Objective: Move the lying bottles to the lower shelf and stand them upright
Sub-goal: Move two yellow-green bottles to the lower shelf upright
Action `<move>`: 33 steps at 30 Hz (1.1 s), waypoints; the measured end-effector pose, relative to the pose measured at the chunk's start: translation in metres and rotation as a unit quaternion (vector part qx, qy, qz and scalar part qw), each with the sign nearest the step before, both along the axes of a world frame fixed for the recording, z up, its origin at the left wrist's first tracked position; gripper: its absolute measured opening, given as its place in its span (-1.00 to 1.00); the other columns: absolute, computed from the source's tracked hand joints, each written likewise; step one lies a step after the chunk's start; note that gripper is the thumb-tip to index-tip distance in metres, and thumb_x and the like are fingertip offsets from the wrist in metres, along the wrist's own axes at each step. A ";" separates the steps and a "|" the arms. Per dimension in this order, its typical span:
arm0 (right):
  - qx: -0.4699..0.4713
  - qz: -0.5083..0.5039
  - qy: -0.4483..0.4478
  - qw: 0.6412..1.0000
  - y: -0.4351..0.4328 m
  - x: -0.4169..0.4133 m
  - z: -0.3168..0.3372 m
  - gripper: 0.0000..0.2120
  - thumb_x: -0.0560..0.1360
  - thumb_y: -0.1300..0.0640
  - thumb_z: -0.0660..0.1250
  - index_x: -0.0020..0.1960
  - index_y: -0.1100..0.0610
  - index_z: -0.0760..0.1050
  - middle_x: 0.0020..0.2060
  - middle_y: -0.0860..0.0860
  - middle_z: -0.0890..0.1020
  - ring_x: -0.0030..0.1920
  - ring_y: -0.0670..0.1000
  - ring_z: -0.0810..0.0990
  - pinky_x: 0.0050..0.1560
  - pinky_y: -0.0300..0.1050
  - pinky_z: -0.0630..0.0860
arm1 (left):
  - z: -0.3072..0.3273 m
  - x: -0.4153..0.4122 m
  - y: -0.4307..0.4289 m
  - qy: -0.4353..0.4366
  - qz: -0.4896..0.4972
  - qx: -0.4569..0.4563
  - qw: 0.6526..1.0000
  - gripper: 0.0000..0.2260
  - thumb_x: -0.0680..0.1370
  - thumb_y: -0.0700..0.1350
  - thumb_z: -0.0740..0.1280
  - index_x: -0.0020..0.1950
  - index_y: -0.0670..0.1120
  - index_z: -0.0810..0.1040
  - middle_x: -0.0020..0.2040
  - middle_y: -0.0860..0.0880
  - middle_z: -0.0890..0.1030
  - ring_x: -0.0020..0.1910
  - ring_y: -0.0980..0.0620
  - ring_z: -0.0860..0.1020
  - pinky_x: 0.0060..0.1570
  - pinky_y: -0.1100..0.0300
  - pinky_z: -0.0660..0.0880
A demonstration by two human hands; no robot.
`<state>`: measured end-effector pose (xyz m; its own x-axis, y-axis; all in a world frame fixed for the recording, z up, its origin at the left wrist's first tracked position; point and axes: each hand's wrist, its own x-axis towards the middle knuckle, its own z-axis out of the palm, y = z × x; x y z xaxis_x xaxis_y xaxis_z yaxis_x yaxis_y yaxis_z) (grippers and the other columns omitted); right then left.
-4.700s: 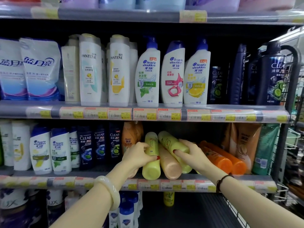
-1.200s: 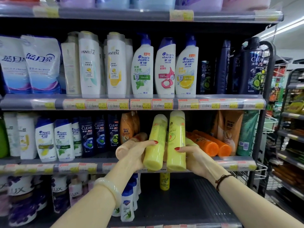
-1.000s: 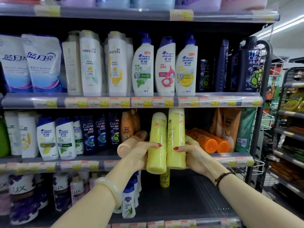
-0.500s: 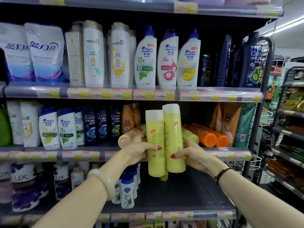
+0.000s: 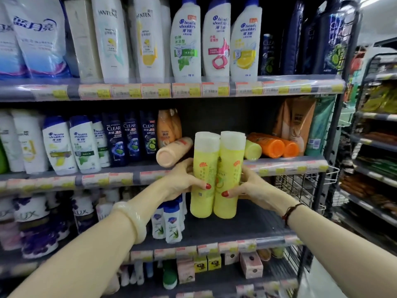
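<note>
Two yellow bottles stand side by side in front of the shelves, caps up. My left hand point(image 5: 182, 181) grips the left yellow bottle point(image 5: 204, 168). The right yellow bottle point(image 5: 229, 168) is held by my right hand point(image 5: 247, 188). Their bottoms hang just above the lower shelf point(image 5: 247, 224). Behind them, on the middle shelf point(image 5: 290, 166), lie a peach bottle point(image 5: 171, 152), another yellow bottle point(image 5: 253, 149) and two orange bottles point(image 5: 270, 146).
Small white and blue bottles point(image 5: 169, 220) stand on the lower shelf just left of the held bottles. Purple Lux packs point(image 5: 38, 229) fill its far left. Upright shampoo bottles line the middle shelf's left half. A wire basket point(image 5: 300, 188) hangs at the right end.
Both hands lifted the two yellow bottles off the middle shelf, turned them upright and brought them down in front of the lower shelf. The view tilted downward.
</note>
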<state>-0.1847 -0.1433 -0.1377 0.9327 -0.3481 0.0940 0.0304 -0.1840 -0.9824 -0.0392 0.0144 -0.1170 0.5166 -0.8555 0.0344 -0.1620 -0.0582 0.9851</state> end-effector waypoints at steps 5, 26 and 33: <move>0.018 -0.023 -0.010 1.000 0.002 0.000 -0.038 -0.29 0.27 0.52 0.43 0.29 0.01 0.38 0.12 0.12 0.64 0.14 0.12 0.63 0.13 0.10 0.59 | -0.030 -0.004 0.001 -0.025 -0.007 0.019 0.999 -0.37 0.33 -0.43 0.46 0.31 -0.05 0.38 0.19 -0.13 0.60 0.17 -0.08 0.58 0.13 -0.07 0.55; -0.021 -0.092 -0.006 0.996 -0.062 0.043 -0.169 -0.36 0.23 0.52 0.45 0.20 0.09 0.40 0.05 0.08 0.63 0.10 0.08 0.59 0.05 -0.01 0.56 | -0.173 0.030 -0.069 -0.096 0.091 0.043 0.990 -0.16 0.24 -0.31 0.57 0.45 -0.06 0.29 0.28 -0.09 0.56 0.27 -0.08 0.52 0.27 -0.14 0.47; -0.009 -0.096 -0.013 0.995 -0.079 0.071 -0.196 -0.37 0.24 0.49 0.46 0.22 0.11 0.41 0.02 0.01 0.63 0.04 -0.03 0.59 -0.07 -0.17 0.55 | -0.200 0.053 -0.088 -0.067 0.123 0.023 0.990 -0.31 0.28 -0.36 0.53 0.35 -0.11 0.39 0.22 -0.07 0.59 0.23 -0.06 0.55 0.25 -0.06 0.49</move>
